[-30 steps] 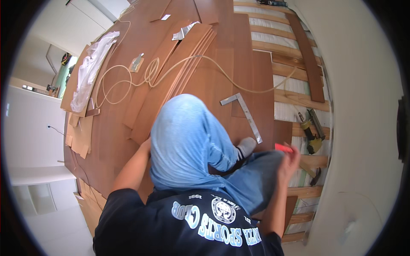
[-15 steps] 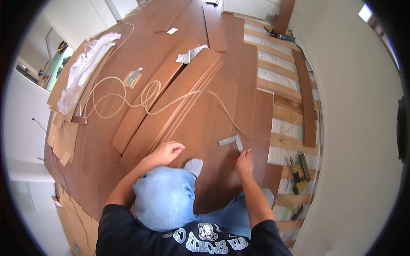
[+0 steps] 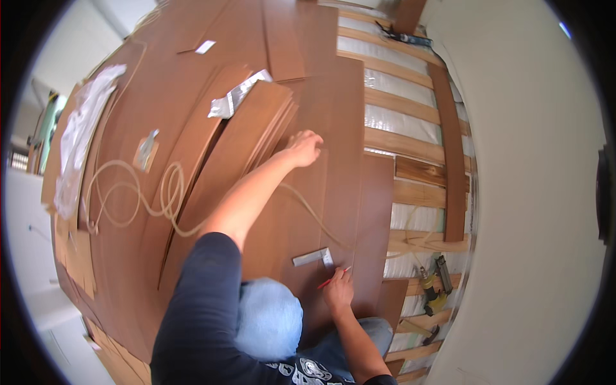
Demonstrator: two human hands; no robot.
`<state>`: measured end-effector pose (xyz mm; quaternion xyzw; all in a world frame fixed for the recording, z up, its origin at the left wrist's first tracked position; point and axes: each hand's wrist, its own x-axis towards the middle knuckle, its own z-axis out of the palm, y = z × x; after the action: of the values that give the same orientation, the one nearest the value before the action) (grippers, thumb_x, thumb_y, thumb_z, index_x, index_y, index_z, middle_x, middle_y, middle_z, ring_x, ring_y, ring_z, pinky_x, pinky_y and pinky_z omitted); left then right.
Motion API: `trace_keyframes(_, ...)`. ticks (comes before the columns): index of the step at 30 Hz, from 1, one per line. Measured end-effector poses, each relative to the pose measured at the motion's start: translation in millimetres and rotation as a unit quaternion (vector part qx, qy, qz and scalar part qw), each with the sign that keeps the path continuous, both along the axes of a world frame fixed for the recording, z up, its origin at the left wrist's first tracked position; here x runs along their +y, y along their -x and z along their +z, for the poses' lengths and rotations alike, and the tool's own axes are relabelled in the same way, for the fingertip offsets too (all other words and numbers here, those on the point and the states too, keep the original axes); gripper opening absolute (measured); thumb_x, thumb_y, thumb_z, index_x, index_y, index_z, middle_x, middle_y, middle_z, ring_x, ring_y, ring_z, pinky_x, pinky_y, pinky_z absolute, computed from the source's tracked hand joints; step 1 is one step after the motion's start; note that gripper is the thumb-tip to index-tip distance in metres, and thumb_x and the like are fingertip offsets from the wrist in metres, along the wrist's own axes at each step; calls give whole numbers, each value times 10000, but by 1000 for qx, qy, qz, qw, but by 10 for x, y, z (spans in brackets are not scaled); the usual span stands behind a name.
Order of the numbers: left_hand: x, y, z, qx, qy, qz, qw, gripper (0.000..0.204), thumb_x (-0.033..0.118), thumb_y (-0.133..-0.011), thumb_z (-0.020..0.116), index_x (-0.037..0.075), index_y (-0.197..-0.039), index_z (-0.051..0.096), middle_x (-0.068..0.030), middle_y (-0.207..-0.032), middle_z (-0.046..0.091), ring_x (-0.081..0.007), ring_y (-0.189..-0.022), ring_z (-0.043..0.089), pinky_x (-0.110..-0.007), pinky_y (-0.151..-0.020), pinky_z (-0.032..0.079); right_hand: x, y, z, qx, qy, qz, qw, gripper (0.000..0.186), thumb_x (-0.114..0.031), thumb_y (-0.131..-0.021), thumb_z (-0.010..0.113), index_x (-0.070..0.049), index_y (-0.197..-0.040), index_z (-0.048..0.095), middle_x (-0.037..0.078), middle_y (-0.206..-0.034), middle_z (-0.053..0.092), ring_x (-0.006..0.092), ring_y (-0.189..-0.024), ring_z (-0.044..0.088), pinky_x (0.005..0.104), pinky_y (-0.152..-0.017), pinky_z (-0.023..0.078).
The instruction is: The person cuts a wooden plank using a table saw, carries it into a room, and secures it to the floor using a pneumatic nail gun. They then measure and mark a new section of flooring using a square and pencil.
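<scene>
My left hand (image 3: 304,147) reaches forward beside the stacked brown planks (image 3: 251,128), fingers loosely bent and apart, with nothing visible in them. A beige hose (image 3: 308,208) loops over the boards, partly hidden by my left forearm. My right hand (image 3: 339,292) grips a thin red pencil (image 3: 326,282) at floor level, just below the short arm of a metal carpenter's square (image 3: 308,256). Both lie over the laid wooden flooring (image 3: 343,192). My jeans-clad knee (image 3: 266,317) is between my arms.
At right, exposed joists (image 3: 398,99) over white sheeting carry a loose board (image 3: 452,179), a nail gun (image 3: 434,295) and a hammer (image 3: 428,333), beside a white wall (image 3: 526,192). A dark tool (image 3: 417,40) lies far right-back. Cardboard with crumpled white plastic (image 3: 83,147) runs along the left.
My left hand has moved forward and right, up along the plank stack. My right hand, holding the red pencil, came down beside the square and stays there. The view has shifted.
</scene>
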<state>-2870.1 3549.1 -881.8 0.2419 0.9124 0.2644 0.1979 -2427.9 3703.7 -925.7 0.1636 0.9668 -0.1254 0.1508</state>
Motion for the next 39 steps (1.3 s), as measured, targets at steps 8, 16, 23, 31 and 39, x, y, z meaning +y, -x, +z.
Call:
trace_keyframes(8,54,663,-990,246,-31,166,954,443,210,-929,637,118,-1361,607,-142,-1538,460,-334,-1458,373,-488,-1210,317,38,508,738,15,180,-73,981,625,-105,-754,767,29,-1298,489,206,-1028,563,410,-893,602,495,-794,550)
trace_keyframes(16,-33,789,-796,207,-17,189,960,469,163,-849,655,142,-1316,619,-121,-1522,468,-330,-1447,385,-486,-1199,331,1156,2773,1277,205,92,-79,971,553,-70,-903,645,21,-1411,445,280,-1151,559,475,-963,587,527,-865,510)
trace_keyframes(23,94,930,-715,175,-15,188,966,474,181,-823,650,148,-1295,620,-125,-1518,462,-335,-1445,383,-513,-1165,332,3087,4540,141,112,8,-118,987,538,-156,-966,617,-6,-1452,440,296,-1237,574,498,-1134,573,535,-977,471)
trace_keyframes(31,32,1003,-694,125,33,174,976,481,236,-831,661,168,-1307,633,-94,-1544,455,-292,-1472,354,-496,-1175,314,2956,6202,-103,231,-89,5,969,544,-89,-876,661,-2,-1394,523,256,-1266,625,444,-1213,565,519,-1046,453)
trace_keyframes(39,-56,1074,-776,100,8,169,981,452,240,-787,683,195,-1238,674,-77,-1527,484,-275,-1440,403,-459,-1155,332,934,8660,-271,287,27,90,953,472,-265,-990,624,-37,-1389,518,230,-1449,541,424,-1359,472,583,-1142,333)
